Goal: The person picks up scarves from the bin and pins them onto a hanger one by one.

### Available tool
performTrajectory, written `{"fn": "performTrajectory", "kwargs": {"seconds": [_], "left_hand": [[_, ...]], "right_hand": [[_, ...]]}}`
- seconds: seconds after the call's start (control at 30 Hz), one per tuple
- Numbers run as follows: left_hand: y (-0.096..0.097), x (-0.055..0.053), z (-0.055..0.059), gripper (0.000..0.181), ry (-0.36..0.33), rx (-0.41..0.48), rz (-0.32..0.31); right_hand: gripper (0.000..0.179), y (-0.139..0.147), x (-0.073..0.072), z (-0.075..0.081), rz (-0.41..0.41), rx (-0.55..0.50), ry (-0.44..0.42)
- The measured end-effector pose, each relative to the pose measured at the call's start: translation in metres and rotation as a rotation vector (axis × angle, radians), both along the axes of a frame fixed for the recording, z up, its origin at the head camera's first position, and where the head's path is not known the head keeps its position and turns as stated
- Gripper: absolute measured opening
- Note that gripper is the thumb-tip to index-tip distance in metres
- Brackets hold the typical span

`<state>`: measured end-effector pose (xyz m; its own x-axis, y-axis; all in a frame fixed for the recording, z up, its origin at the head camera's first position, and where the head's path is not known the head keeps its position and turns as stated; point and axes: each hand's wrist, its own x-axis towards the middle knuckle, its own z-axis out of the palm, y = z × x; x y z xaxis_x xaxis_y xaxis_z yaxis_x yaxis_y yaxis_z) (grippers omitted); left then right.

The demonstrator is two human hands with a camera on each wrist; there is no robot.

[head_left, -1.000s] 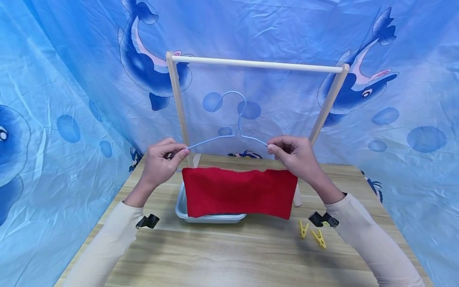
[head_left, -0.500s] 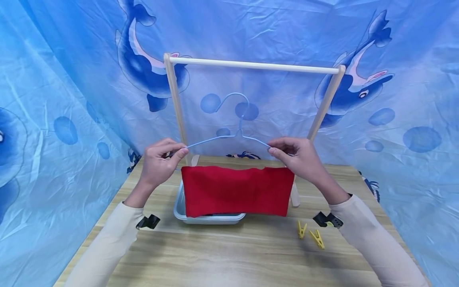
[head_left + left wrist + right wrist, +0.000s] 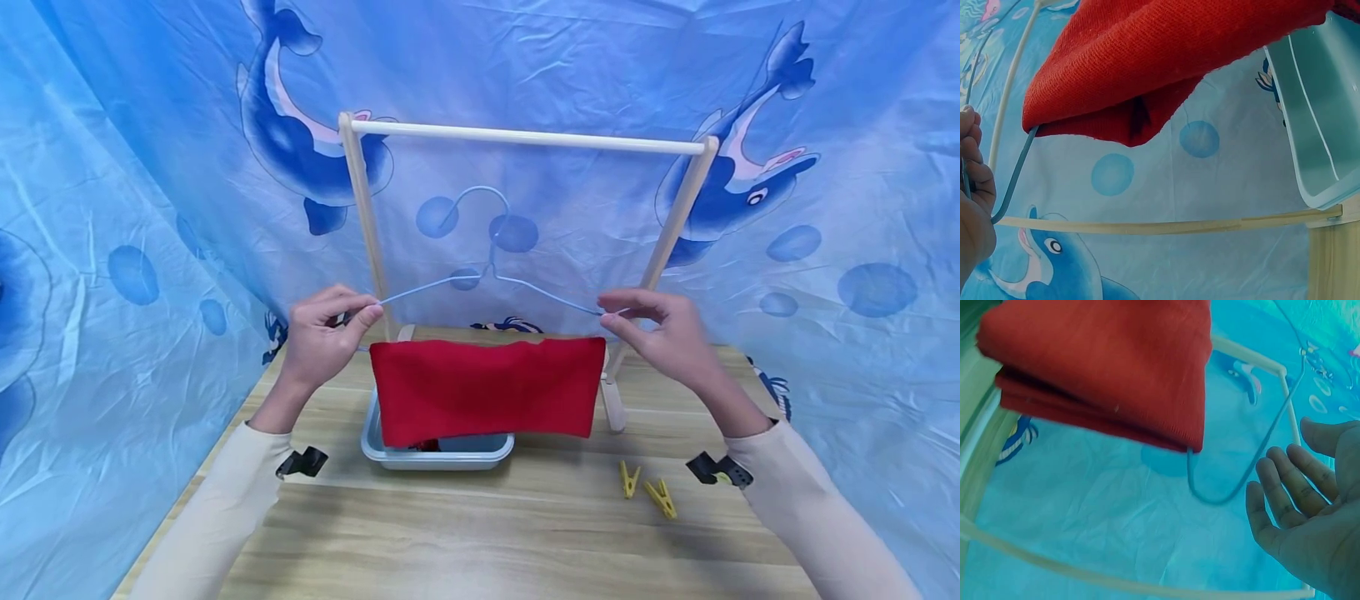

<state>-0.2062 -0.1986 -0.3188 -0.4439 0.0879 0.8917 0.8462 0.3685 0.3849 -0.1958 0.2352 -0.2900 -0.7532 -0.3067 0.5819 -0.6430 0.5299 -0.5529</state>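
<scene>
A person's two bare hands hold a pale blue wire hanger [image 3: 491, 268] above the desk [image 3: 450, 533], toward its back edge. A red knit cloth [image 3: 487, 390] hangs folded over the hanger's lower bar, hiding most of that bar. The left hand [image 3: 326, 337] pinches the hanger's left shoulder between thumb and fingers; the left wrist view cuts this hand off at its edge. The right hand [image 3: 663, 333] is at the other shoulder, its fingers spread and loosely bent in the right wrist view; whether they touch the wire is hard to tell.

Behind, a wooden rack with a white rail [image 3: 525, 135] stands near the desk's back edge, its lower parts partly covered by the cloth. The cloth also hides much of a light blue plastic basin [image 3: 442, 460]; something dark red shows inside, too covered to identify. Two yellow clothespins [image 3: 661, 498] lie toward the desk's right edge. The desk's front edge is out of frame.
</scene>
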Motion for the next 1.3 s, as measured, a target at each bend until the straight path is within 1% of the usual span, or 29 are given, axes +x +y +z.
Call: {"fn": "performTrajectory", "kwargs": {"seconds": [0.03,0.1,0.17,0.3,0.37,0.53,0.63,0.7,0.8,1.0,1.1,1.2,1.3], "left_hand": [[0.000,0.000,0.000,0.020,-0.002,0.004,0.002],[-0.001,0.000,0.001,0.011,-0.002,0.010,0.000],[-0.001,0.000,0.001,0.007,-0.001,0.018,-0.001],[-0.002,-0.001,0.003,0.007,0.007,0.013,0.009],[-0.003,-0.001,0.004,0.010,0.008,0.005,0.015],[-0.004,0.000,0.005,0.016,-0.005,0.008,0.021],[-0.006,0.000,0.006,0.015,-0.008,0.010,0.029],[-0.007,0.001,0.006,0.015,-0.009,0.008,0.030],[-0.008,0.001,0.006,0.015,-0.007,0.003,0.036],[-0.009,0.000,0.008,0.008,0.007,0.002,0.035],[-0.009,0.000,0.008,0.008,0.012,0.005,0.036],[-0.009,-0.001,0.008,0.013,0.013,0.003,0.046],[-0.008,-0.001,0.008,0.016,0.010,0.004,0.050]], "right_hand": [[0.028,0.003,0.001,-0.002,-0.011,-0.010,0.008],[0.029,0.011,0.003,-0.004,-0.033,-0.017,0.023],[0.027,0.018,0.006,-0.007,-0.045,-0.027,0.025],[0.026,0.032,0.012,-0.014,-0.067,-0.037,0.037],[0.027,0.039,0.015,-0.020,-0.067,-0.058,0.056],[0.032,0.053,0.022,-0.040,-0.060,-0.121,0.103],[0.033,0.059,0.025,-0.057,-0.057,-0.137,0.118],[0.033,0.063,0.028,-0.069,-0.059,-0.134,0.113],[0.031,0.070,0.033,-0.089,-0.091,-0.118,0.070],[0.029,0.083,0.046,-0.133,-0.219,-0.087,-0.097],[0.028,0.088,0.051,-0.152,-0.257,-0.061,-0.166],[0.028,0.094,0.054,-0.167,-0.280,-0.039,-0.233],[0.031,0.098,0.057,-0.178,-0.304,-0.010,-0.286]]}}
